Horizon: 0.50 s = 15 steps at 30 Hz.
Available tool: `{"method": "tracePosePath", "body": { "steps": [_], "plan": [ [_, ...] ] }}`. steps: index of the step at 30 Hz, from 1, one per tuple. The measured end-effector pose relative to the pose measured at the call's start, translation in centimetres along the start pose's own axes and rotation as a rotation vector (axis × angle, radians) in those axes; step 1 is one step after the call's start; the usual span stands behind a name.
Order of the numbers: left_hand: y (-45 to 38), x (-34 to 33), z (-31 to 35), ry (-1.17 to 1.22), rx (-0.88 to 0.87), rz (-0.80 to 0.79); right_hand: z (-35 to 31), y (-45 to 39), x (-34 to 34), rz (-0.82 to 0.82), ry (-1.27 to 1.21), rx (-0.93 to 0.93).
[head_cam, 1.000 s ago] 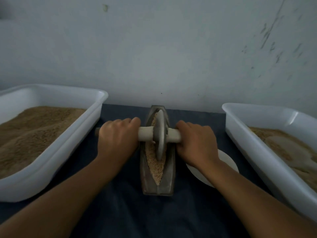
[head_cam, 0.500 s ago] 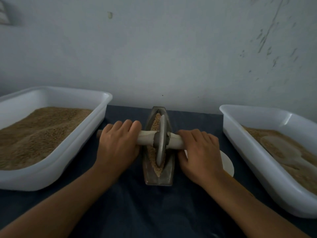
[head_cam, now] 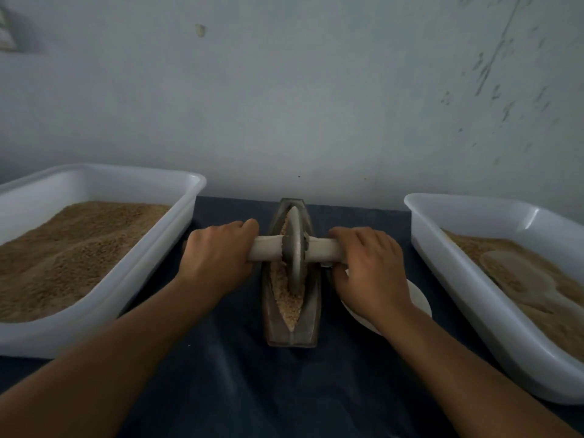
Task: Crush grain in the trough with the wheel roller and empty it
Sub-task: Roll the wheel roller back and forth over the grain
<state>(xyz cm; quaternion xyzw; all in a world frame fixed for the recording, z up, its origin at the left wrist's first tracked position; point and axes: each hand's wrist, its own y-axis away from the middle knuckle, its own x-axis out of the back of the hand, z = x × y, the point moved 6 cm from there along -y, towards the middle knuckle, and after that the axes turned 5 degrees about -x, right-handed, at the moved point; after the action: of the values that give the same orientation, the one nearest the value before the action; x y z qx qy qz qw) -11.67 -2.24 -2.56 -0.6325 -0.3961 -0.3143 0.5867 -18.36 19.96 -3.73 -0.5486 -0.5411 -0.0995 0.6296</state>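
White tubs flank my grip, both holding grain. Between my fists sits the trough, its grain coarse, so crushing looks midway and emptying remains. Left hand and right hand clench the roller handles. No writing anywhere.

Left tub and right tub flank trough; white dish crowds right gap; dark cloth in front open.

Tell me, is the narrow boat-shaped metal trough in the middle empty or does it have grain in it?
Not empty. Tan crushed grain lies along the groove of the boat-shaped metal trough, around the wheel roller.
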Motion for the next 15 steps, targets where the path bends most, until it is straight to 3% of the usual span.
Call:
{"method": "tracePosePath", "body": {
  "steps": [7,15],
  "plan": [
    [0.1,1.5,0.4,-0.018,0.011,0.084,0.6,0.4,1.0,0.006,-0.088,0.015],
    [0.4,5.6,0.3,-0.099,0.029,0.320,-0.8,-2.3,2.8,0.142,-0.147,0.075]
  ]
}}
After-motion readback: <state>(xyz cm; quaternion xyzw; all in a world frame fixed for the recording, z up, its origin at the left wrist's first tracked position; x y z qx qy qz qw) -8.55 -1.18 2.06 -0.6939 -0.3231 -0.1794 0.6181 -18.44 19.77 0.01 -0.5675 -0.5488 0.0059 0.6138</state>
